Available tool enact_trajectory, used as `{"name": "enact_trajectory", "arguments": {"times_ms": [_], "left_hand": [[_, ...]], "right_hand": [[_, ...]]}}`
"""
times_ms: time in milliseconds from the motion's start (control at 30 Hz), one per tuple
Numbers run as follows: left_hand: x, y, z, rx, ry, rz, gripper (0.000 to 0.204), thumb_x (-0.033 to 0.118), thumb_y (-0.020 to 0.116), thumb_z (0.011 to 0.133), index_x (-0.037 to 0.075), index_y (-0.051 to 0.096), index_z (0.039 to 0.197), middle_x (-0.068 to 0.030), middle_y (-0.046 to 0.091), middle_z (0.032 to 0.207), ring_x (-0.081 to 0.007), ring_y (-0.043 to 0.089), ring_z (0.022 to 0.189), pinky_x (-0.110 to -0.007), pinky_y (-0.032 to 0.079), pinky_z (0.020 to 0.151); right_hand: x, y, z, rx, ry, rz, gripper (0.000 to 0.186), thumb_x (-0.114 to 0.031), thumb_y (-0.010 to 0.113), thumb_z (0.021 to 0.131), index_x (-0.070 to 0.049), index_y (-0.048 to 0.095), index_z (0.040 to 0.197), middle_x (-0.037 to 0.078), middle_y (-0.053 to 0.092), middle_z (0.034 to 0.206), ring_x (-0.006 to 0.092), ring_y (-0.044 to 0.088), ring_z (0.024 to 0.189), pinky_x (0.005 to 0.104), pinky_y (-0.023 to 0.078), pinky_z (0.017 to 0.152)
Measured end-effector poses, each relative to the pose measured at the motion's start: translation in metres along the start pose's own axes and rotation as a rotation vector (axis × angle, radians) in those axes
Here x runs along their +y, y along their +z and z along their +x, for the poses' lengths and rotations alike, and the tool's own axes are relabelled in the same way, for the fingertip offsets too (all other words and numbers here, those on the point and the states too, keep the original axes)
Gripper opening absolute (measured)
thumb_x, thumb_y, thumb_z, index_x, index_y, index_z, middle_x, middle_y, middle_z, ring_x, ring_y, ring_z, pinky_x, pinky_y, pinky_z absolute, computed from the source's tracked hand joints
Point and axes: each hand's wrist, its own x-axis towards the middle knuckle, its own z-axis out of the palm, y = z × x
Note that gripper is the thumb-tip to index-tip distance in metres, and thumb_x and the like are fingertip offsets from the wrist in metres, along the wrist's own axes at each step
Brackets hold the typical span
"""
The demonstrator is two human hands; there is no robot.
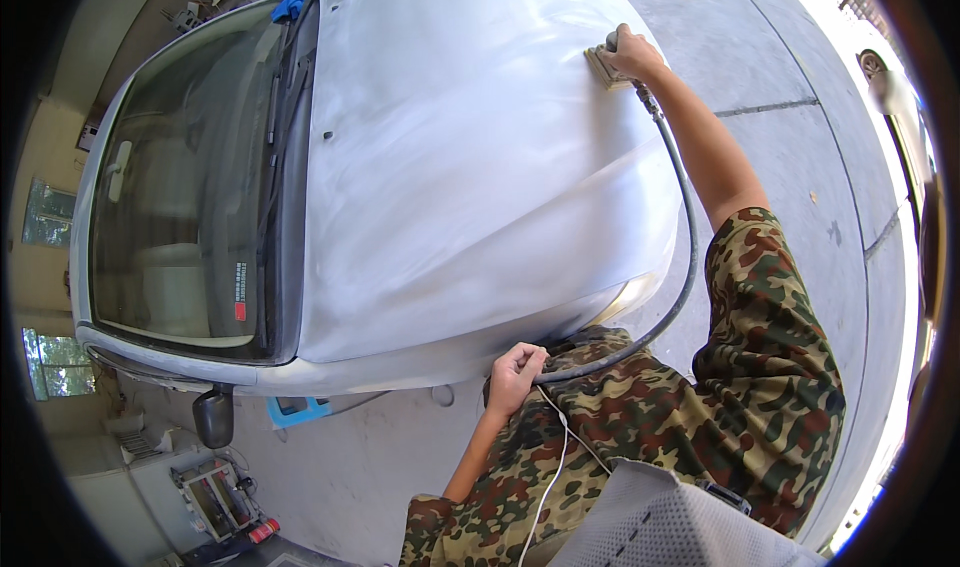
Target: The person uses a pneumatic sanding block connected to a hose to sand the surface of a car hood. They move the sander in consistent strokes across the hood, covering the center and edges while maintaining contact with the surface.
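Note:
My right hand [636, 57] grips a hand-held air sander [603, 70], its yellowish pad resting on the front edge of the car hood [450, 137]. The hood is dull whitish-silver with cloudy, scuffed patches. From the sander a dark air hose [692, 235] curves down past my right arm toward my waist. There my left hand [512, 377] is closed around the hose, close to the car's fender. A thin white cable [556, 457] hangs down my camouflage shirt.
The windshield [180, 197] and wipers lie left of the hood, with a blue cloth [290, 4] at the far corner. A side mirror [213, 417] sticks out near a blue frame-like object [298, 410] on the floor. A metal rack [215, 497] stands lower left; another vehicle [905, 137] is far right.

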Motion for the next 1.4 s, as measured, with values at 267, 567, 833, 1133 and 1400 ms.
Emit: {"name": "enact_trajectory", "arguments": {"times_ms": [267,567,833,1133,1400], "left_hand": [[-0.006,-0.009,-0.005,0.008,0.031,0.017,0.023,0.022,0.067,0.103,0.0,0.07,0.1,0.0039,0.063,0.079,-0.0025,0.053,0.071,-0.021,0.043,0.065],[-0.005,-0.005,-0.018,0.033,0.052,-0.016,0.023,0.022,0.066,0.104,-0.001,0.069,0.101,0.0039,0.064,0.081,-0.0018,0.052,0.073,-0.021,0.042,0.067],[0.003,0.005,-0.03,0.099,0.065,-0.051,0.022,0.021,0.065,0.104,-0.001,0.069,0.101,0.0039,0.062,0.078,-0.0025,0.052,0.07,-0.02,0.041,0.064],[0.012,0.013,-0.055,0.301,0.025,-0.225,0.018,0.017,0.062,0.105,0.0,0.068,0.1,0.0047,0.056,0.07,-0.0019,0.046,0.062,-0.022,0.034,0.056],[0.011,0.021,-0.061,0.389,0.04,-0.279,0.019,0.017,0.063,0.104,-0.001,0.068,0.1,0.004,0.056,0.069,-0.0026,0.046,0.06,-0.022,0.034,0.055]], "right_hand": [[0.052,0.008,0.027,-0.003,0.164,-0.003,0.077,-0.049,0.075,0.087,0.002,0.049,0.138,0.027,0.067,0.128,0.0398,0.065,0.122,0.0456,0.053,0.102],[-0.081,0.0,0.021,-0.017,-0.029,-0.061,0.067,-0.047,0.073,0.089,-0.012,0.051,0.141,0.022,0.06,0.139,0.0376,0.061,0.127,0.0472,0.053,0.101],[-0.23,0.018,-0.009,-0.024,-0.36,-0.06,0.056,-0.035,0.068,0.089,-0.008,0.052,0.135,0.024,0.061,0.128,0.0389,0.067,0.114,0.0474,0.058,0.091],[-0.36,0.036,-0.056,-0.109,-0.487,-0.017,0.046,-0.025,0.06,0.095,-0.008,0.052,0.137,0.022,0.057,0.132,0.0386,0.067,0.114,0.0459,0.059,0.089],[-0.385,0.023,-0.075,-0.129,-0.517,-0.047,0.049,-0.018,0.063,0.095,-0.007,0.05,0.14,0.022,0.058,0.135,0.0342,0.064,0.122,0.0442,0.062,0.086]]}}
